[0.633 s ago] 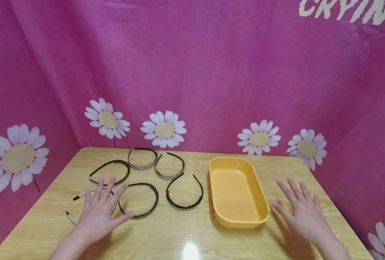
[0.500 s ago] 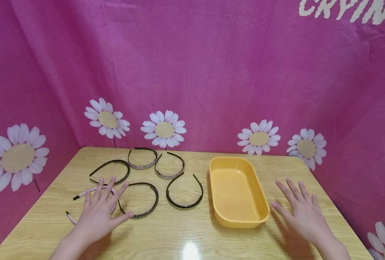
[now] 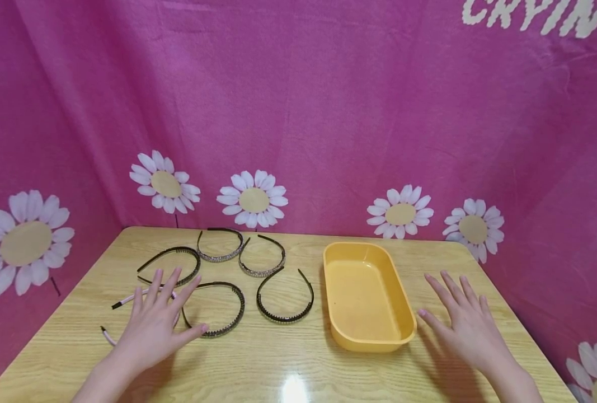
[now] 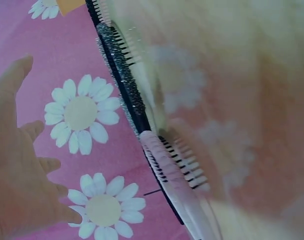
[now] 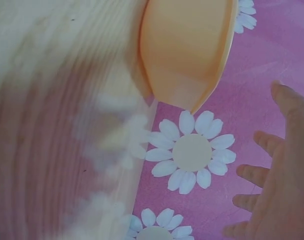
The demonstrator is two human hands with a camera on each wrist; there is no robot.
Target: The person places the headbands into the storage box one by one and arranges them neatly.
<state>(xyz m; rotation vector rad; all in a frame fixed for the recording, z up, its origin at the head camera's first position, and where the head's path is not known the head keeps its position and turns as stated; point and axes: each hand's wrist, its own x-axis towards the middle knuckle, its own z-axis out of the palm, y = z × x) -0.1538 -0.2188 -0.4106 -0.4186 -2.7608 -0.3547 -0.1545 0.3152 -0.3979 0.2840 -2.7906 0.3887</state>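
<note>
My left hand [image 3: 153, 326] hovers with spread fingers over the left side of the table, holding nothing. Beneath it lies a pale pink headband [image 3: 127, 300], partly hidden by the hand. A black toothed headband [image 3: 239, 313] lies just right of my left thumb, and another black headband [image 3: 195, 267] sits beyond the fingertips. In the left wrist view, a glittery headband [image 4: 123, 75] and the pink headband [image 4: 167, 170] appear edge-on. My right hand [image 3: 466, 327], fingers spread and holding nothing, is over the table to the right of a yellow plastic tray [image 3: 368, 341].
Two rhinestone headbands, one at the back [image 3: 220, 258] and one beside it [image 3: 262, 273], lie toward the far edge. A black headband [image 3: 285, 319] rests left of the tray. The wooden table [image 3: 258, 369] meets a pink flowered cloth [image 3: 298, 112] behind.
My right hand has shifted very slightly left and up in the head view. The whole head view has drifted a little; the headbands and tray keep their places on the table.
</note>
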